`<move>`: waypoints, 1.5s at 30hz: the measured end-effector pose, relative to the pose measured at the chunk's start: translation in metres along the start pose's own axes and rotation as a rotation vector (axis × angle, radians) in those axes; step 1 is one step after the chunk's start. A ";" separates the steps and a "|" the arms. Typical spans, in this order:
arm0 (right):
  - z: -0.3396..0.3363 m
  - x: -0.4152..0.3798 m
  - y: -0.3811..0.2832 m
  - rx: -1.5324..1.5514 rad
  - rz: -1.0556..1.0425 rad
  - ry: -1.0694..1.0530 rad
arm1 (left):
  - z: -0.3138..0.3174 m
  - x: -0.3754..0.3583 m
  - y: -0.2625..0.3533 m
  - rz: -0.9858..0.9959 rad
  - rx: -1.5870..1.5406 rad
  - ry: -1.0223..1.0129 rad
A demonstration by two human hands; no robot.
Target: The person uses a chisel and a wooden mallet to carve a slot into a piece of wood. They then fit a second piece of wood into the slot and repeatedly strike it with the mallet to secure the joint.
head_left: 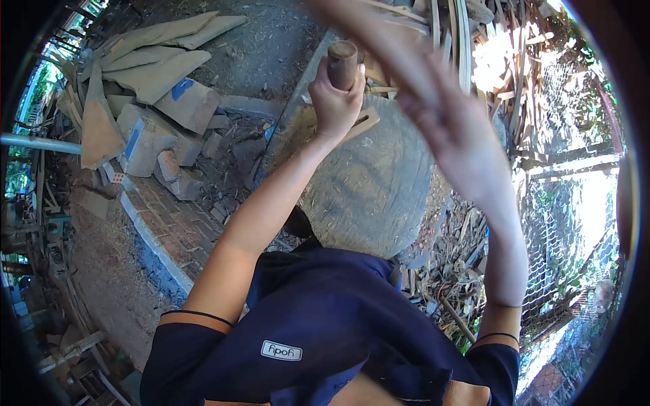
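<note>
My left hand (336, 111) is closed around a thick, round wooden handle (342, 64), like a chisel's, held upright. Any blade below it is hidden. Beneath and beside that hand, a small piece of wood with a slot (363, 122) lies on a broad wooden chopping block (369, 189). My right hand (460, 139), smeared by motion, is raised to the right of the block. Its fingers wrap round a long wooden stick (382, 44), also blurred, which slants up and left past the handle.
Broken slabs (152, 71) and bricks are piled at the left, beside a low brick edging (159, 227). Wood strips (464, 40) lie at the upper right. Wire mesh (552, 237) stands along the right, with wood scraps (453, 260) on the ground near it.
</note>
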State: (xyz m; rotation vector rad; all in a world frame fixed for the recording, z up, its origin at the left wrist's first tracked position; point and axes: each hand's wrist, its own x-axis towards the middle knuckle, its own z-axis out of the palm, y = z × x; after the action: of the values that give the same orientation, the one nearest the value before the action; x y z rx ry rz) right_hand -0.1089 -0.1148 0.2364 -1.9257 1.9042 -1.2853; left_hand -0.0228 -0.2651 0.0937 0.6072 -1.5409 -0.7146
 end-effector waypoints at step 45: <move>0.136 -0.055 0.161 -0.186 0.649 -0.274 | -0.027 0.040 -0.048 -0.482 -0.473 0.132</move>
State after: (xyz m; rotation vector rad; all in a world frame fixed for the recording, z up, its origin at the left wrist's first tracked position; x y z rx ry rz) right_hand -0.1334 -0.1581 0.0245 -1.2706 2.2693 -0.6413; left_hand -0.0015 -0.3292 0.0856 0.6525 -1.0510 -1.3303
